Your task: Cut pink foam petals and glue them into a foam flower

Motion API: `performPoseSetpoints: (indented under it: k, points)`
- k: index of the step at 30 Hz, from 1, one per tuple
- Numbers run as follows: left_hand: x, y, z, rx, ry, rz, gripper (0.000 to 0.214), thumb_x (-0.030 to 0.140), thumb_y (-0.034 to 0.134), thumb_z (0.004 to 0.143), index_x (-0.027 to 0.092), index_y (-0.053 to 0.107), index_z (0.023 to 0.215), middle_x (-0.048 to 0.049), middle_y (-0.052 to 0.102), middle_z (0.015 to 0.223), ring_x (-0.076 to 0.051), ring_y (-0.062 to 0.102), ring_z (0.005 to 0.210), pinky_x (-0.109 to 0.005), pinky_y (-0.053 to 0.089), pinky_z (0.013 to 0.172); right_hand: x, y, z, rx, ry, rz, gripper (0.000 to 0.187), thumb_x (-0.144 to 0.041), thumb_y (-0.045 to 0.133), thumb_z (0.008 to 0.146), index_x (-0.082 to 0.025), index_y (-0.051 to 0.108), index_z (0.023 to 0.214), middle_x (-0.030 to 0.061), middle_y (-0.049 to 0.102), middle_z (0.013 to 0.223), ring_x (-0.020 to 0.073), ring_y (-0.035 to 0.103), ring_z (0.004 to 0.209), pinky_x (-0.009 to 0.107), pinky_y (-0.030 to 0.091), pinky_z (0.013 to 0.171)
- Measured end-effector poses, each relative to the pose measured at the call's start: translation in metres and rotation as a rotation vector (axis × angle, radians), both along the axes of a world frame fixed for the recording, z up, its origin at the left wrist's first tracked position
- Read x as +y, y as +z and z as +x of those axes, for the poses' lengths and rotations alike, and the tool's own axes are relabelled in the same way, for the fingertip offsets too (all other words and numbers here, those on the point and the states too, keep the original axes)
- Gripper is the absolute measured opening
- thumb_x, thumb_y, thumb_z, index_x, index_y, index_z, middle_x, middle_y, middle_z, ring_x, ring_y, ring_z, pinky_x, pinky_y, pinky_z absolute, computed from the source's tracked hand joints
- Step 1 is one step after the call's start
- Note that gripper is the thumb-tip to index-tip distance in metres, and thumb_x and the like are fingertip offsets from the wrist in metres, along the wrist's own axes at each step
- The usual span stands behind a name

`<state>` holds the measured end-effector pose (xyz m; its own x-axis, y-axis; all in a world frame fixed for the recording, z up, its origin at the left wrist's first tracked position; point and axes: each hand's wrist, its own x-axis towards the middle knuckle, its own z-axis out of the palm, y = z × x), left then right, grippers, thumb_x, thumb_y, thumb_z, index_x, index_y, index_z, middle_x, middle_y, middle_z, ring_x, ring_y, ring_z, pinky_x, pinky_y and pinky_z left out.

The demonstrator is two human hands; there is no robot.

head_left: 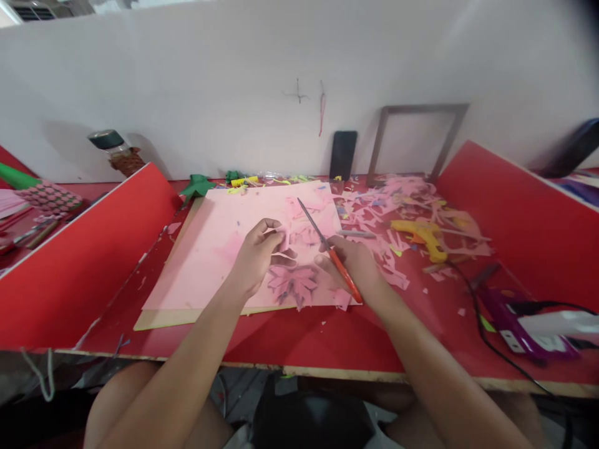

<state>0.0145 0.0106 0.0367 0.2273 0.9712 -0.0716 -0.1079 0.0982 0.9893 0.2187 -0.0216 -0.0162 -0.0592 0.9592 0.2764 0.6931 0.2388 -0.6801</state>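
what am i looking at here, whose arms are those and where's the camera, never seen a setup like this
There is no machine: these are a person's own bare arms. The single picture comes from a camera worn on the head, looking forward and down, so the hands appear as the wearer sees them.

The left hand pinches a small pink piece. The right hand holds scissors with an orange-red handle, their blades pointing up and away.

Beneath are large pink sheets on a red tabletop, with a pink petalled shape near the hands. To the right lie pink scraps and a yellow glue gun.
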Motion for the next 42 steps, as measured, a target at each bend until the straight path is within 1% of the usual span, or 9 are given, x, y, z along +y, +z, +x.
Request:
performPoseSetpoints:
  k: [4, 8, 13, 16, 19, 24, 30, 34, 42]
  points:
    - [-0.001, -0.005, -0.007, 0.026, 0.030, 0.065, 0.016, 0.026, 0.064, 0.084, 0.023, 0.057, 0.099, 0.0050, 0.053, 0.077, -0.010, 0.058, 0.054, -0.027, 0.058, 0.053, -0.004, 0.007, 0.000, 0.022, 0.067, 0.031, 0.043, -0.063, 0.063, 0.083, -0.021, 0.059, 0.092, -0.0028, 0.053, 0.058, 0.0149, 0.049, 0.051, 0.024, 0.033, 0.053]
    - [0.000, -0.007, -0.011, 0.036, 0.034, 0.096, 0.032, 0.033, 0.072, 0.083, 0.022, 0.060, 0.110, 0.0031, 0.057, 0.081, -0.010, 0.057, 0.052, -0.025, 0.054, 0.046, -0.007, 0.013, -0.001, 0.005, 0.094, 0.000, 0.048, -0.065, 0.061, 0.083, -0.020, 0.056, 0.098, -0.0046, 0.047, 0.057, 0.0145, 0.044, 0.049, 0.024, 0.030, 0.051]
    - [0.001, -0.008, -0.007, -0.100, 0.080, 0.055, 0.030, 0.031, 0.084, 0.073, 0.016, 0.063, 0.089, -0.0005, 0.064, 0.080, -0.011, 0.064, 0.066, -0.023, 0.058, 0.060, -0.010, 0.015, -0.004, -0.105, 0.053, 0.004, 0.045, -0.065, 0.055, 0.087, -0.021, 0.060, 0.096, -0.0026, 0.049, 0.059, 0.0148, 0.042, 0.050, 0.025, 0.027, 0.053]
    - [0.000, -0.006, -0.001, -0.209, 0.146, -0.016, 0.035, 0.032, 0.089, 0.067, 0.016, 0.059, 0.077, 0.0019, 0.061, 0.075, -0.010, 0.061, 0.065, -0.020, 0.055, 0.055, -0.010, 0.013, -0.005, -0.127, 0.017, 0.012, 0.046, -0.065, 0.053, 0.088, -0.021, 0.062, 0.099, -0.0010, 0.053, 0.060, 0.0170, 0.049, 0.053, 0.026, 0.028, 0.054]
    - [-0.002, -0.002, 0.003, -0.280, 0.153, -0.092, 0.041, 0.030, 0.093, 0.059, 0.017, 0.059, 0.077, 0.0046, 0.059, 0.073, -0.007, 0.058, 0.058, -0.018, 0.051, 0.049, -0.009, 0.012, -0.005, -0.156, -0.005, 0.010, 0.046, -0.064, 0.053, 0.088, -0.021, 0.064, 0.101, 0.0011, 0.057, 0.062, 0.0191, 0.054, 0.057, 0.026, 0.029, 0.055]
    - [-0.003, 0.002, 0.003, -0.237, 0.146, -0.058, 0.031, 0.029, 0.088, 0.064, 0.016, 0.065, 0.081, 0.0016, 0.063, 0.078, -0.010, 0.063, 0.062, -0.023, 0.057, 0.057, -0.011, 0.014, -0.005, -0.129, 0.060, 0.025, 0.046, -0.062, 0.056, 0.087, -0.019, 0.066, 0.101, -0.0001, 0.055, 0.059, 0.0160, 0.047, 0.051, 0.026, 0.030, 0.054]
    - [0.000, 0.005, -0.003, -0.121, 0.191, 0.006, 0.015, 0.025, 0.074, 0.070, 0.014, 0.065, 0.076, -0.0033, 0.066, 0.079, -0.022, 0.073, 0.075, -0.030, 0.060, 0.063, -0.010, 0.013, -0.001, 0.027, 0.181, -0.001, 0.040, -0.056, 0.063, 0.085, -0.019, 0.066, 0.098, -0.0049, 0.045, 0.054, 0.0125, 0.039, 0.049, 0.024, 0.030, 0.053]
    - [0.000, 0.009, -0.003, -0.111, 0.132, 0.019, 0.015, 0.028, 0.071, 0.072, 0.014, 0.065, 0.075, -0.0063, 0.070, 0.080, -0.025, 0.074, 0.084, -0.033, 0.061, 0.071, -0.011, 0.014, 0.000, 0.087, 0.247, -0.056, 0.039, -0.054, 0.067, 0.084, -0.018, 0.068, 0.100, -0.0051, 0.048, 0.057, 0.0121, 0.042, 0.051, 0.023, 0.032, 0.053]
    - [0.002, 0.010, -0.003, -0.045, 0.015, -0.003, 0.013, 0.025, 0.070, 0.073, 0.014, 0.063, 0.072, -0.0065, 0.068, 0.074, -0.022, 0.073, 0.074, -0.036, 0.061, 0.075, -0.014, 0.015, 0.000, 0.193, 0.326, -0.155, 0.044, -0.059, 0.067, 0.084, -0.018, 0.065, 0.100, -0.0036, 0.052, 0.064, 0.0123, 0.044, 0.056, 0.024, 0.033, 0.053]
